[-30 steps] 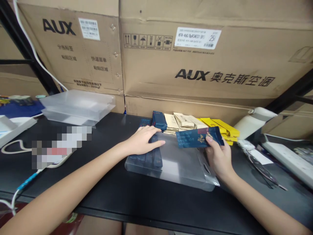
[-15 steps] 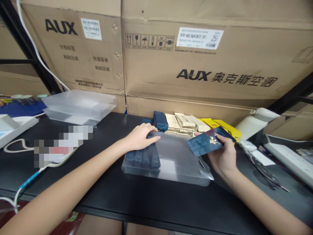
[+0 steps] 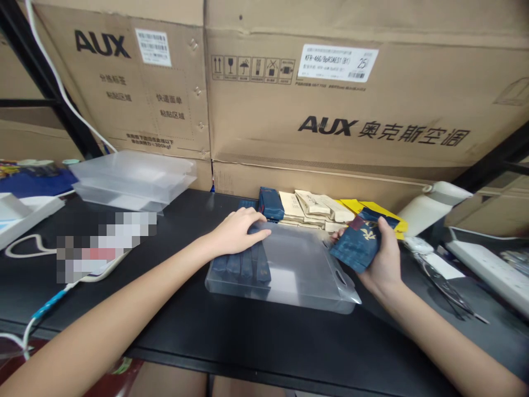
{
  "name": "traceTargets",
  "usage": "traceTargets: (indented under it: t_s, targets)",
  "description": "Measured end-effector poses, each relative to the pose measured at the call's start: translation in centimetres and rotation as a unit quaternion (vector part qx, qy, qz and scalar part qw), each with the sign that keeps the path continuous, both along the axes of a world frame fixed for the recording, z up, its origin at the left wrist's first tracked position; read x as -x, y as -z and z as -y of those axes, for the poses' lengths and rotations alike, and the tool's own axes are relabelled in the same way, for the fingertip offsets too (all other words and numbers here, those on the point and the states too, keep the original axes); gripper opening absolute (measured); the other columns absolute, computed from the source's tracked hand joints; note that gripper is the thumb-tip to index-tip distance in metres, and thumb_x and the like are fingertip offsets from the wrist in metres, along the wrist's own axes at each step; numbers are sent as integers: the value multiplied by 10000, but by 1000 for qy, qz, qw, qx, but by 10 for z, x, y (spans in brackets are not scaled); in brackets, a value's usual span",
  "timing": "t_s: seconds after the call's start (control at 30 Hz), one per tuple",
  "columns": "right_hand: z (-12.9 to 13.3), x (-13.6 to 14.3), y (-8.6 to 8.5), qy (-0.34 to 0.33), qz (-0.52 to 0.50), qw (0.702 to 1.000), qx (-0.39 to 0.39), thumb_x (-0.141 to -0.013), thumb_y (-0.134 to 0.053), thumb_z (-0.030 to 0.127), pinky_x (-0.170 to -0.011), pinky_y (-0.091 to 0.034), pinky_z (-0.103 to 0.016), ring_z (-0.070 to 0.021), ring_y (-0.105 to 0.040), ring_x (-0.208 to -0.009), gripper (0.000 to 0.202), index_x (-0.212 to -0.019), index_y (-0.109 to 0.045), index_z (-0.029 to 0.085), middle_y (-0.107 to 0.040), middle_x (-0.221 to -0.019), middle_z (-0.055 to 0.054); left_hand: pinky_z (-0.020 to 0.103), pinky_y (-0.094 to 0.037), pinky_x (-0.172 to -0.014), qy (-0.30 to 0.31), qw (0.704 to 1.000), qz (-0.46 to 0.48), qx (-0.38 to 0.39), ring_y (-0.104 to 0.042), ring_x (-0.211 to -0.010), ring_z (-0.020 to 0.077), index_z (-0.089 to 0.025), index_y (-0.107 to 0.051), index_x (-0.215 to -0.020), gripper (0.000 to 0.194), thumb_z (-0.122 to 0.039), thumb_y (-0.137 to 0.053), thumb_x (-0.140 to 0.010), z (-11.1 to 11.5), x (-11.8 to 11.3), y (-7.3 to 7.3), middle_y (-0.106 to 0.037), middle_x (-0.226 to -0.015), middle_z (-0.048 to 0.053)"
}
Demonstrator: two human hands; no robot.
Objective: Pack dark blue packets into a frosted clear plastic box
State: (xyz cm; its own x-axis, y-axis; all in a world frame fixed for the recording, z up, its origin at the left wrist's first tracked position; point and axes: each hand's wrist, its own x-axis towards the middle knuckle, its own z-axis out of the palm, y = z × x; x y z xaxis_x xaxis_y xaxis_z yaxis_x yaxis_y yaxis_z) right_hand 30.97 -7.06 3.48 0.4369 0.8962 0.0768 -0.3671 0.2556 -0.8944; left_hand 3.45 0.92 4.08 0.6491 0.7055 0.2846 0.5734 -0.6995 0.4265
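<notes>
Navy sachet (image 3: 356, 245) has swung from near level over the clear plastic case (image 3: 306, 299) to tilted by its right end, so from my desk I'd call it still outside. Left to right: left carton (image 3: 144, 124) says AUX, barcode sticker (image 3: 152, 48) is too blurry for me. Left hand (image 3: 237, 231) is half-curled, thumb apart, resting on the case's back left, pinching nothing I can see; other navy sachets (image 3: 248, 266) show through below. Right carton (image 3: 256, 121) reads AUX 奥克斯空调, label (image 3: 337, 63) KFR-46G/BpR3AES1 (B1), 25. Right hand (image 3: 384, 262) has the sachet pinched between thumb and fingers; can't make out its gold character (image 3: 367, 234).
</notes>
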Motion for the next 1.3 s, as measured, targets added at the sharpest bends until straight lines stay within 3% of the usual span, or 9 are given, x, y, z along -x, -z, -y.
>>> traceTargets:
  t_s: [0.3, 0.43, 0.57, 0.77, 1.03, 1.3]
  targets:
    - [5, 8, -4, -9, 34, 999, -33, -703, -652, 641, -622, -585, -429, -313, -690, -736, 432, -741, -698, 214, -721, -735, -96, 434, -444, -956, -3, 1000, -8, -4, -563, -1092, 275, -192, -628, -1124, 360, -466, -511, -922, -1, 0, 1, -644, -1146, 87]
    - [8, 9, -6, -31, 47, 997, -50, -743, -654, 585, -600, -560, -405, -273, -660, -646, 355, -726, -655, 231, -664, -615, -55, 433, -447, -952, -2, 1000, -8, -4, -564, -1091, 274, -185, -626, -1127, 358, -457, -510, -924, -1, 0, 1, -642, -1148, 92]
    - [10, 8, -9, -56, 62, 994, -64, -744, -567, 724, -510, -499, -362, -202, -555, -491, 511, -750, -633, 218, -609, -562, -36, 435, -447, -952, -2, 1000, -8, -6, -563, -1091, 273, -185, -627, -1125, 359, -459, -507, -926, 0, 0, 1, -641, -1147, 91]
    - [11, 5, -11, -85, 72, 993, -24, -745, -491, 779, -461, -435, -318, -152, -464, -452, 576, -776, -647, 225, -552, -559, -14, 434, -449, -952, -2, 1000, -11, -8, -566, -1089, 274, -181, -627, -1125, 361, -457, -503, -929, 0, 0, 0, -643, -1140, 94]
    - [7, 2, -9, -60, 69, 996, -21, -793, -572, 619, -434, -434, -298, -145, -467, -468, 432, -793, -689, 204, -595, -615, -36, 442, -453, -951, -1, 1000, -8, -11, -566, -1093, 277, -185, -631, -1120, 358, -458, -505, -925, 0, 0, 1, -643, -1145, 96]
    - [0, 3, 0, -39, 117, 988, 91, -704, -697, 644, -319, -353, -210, -94, -442, -412, 444, -786, -634, 213, -597, -612, 8, 448, -450, -960, -5, 1000, -5, -6, -563, -1103, 278, -179, -632, -1121, 357, -450, -514, -921, 1, 0, 0, -642, -1150, 95]
